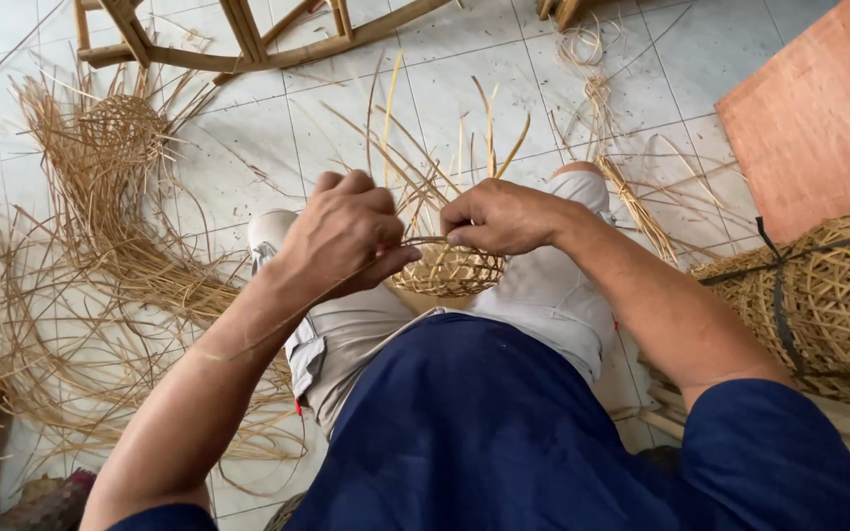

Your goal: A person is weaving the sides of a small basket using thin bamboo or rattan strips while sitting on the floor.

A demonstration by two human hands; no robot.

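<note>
A small half-woven basket (448, 270) of pale cane rests on my lap, between my knees, with loose strips (415, 157) sticking up from its rim. My left hand (341, 236) grips the basket's left rim and pinches a thin strip that runs across the top. My right hand (499, 216) closes on the right rim, fingers curled around the same strip. Both hands touch the basket. The near side of the basket is hidden behind my hands and shorts.
A heap of loose cane strips (100, 256) with another small woven piece (120, 123) lies on the tiled floor to the left. Finished open-weave baskets (828, 295) are bundled at right beside a reddish board (819, 108). A wooden frame (248, 39) stands ahead.
</note>
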